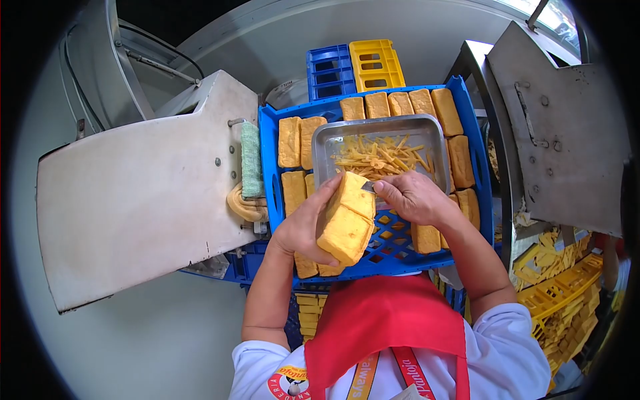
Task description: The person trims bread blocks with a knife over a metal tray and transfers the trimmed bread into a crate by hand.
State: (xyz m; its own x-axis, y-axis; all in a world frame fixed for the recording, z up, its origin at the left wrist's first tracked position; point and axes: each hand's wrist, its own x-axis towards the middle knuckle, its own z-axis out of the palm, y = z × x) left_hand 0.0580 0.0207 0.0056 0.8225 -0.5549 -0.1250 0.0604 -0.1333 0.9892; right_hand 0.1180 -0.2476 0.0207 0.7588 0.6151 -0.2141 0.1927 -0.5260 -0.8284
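My left hand (301, 225) is wrapped round a yellow bread loaf (348, 225), which it holds tilted above the crate. A crease runs across the middle of the loaf. In my right hand (419, 198) is a small knife (369, 187), its short blade against the loaf's upper right edge; the handle is hidden in my fingers. Just beyond both hands lies a metal tray (321, 150) with thin crust trimmings (377, 157) in it. The tray rests in a blue crate (270, 153), among several upright golden loaves (289, 143).
Metal machine panels flank the crate, one on the left (143, 193) and one on the right (567, 127). A green cloth (252, 160) hangs by the left panel. Behind stand a blue crate (331, 71) and a yellow crate (377, 65). More bread fills a yellow crate (563, 287) at the lower right.
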